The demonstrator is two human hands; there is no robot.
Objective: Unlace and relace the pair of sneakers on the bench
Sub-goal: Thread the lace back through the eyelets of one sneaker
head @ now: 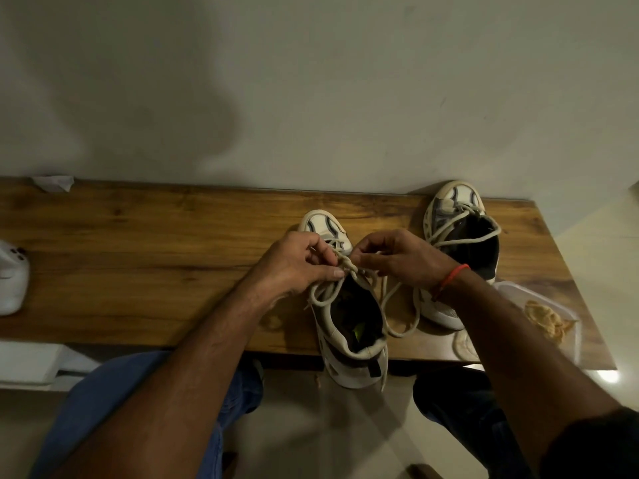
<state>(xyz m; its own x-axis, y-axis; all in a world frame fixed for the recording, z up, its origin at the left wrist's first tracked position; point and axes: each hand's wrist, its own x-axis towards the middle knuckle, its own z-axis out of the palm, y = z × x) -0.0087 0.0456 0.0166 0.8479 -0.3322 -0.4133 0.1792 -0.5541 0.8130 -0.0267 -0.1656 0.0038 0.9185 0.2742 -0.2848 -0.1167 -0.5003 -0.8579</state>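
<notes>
Two white sneakers stand on the wooden bench (138,271). The near sneaker (349,344) points away from me, its heel hanging over the front edge. My left hand (294,264) and my right hand (397,257) meet over its tongue, each pinching the cream lace (345,264) at a knot. Loose loops of that lace trail left and right of the shoe. The second sneaker (460,236) stands behind my right wrist at the back right, its lace lying loose across the opening.
A clear plastic bag (549,316) with something tan inside lies at the bench's right end. A white object (10,278) sits at the left edge, crumpled paper (53,183) at the back left by the wall. My knees are under the front edge.
</notes>
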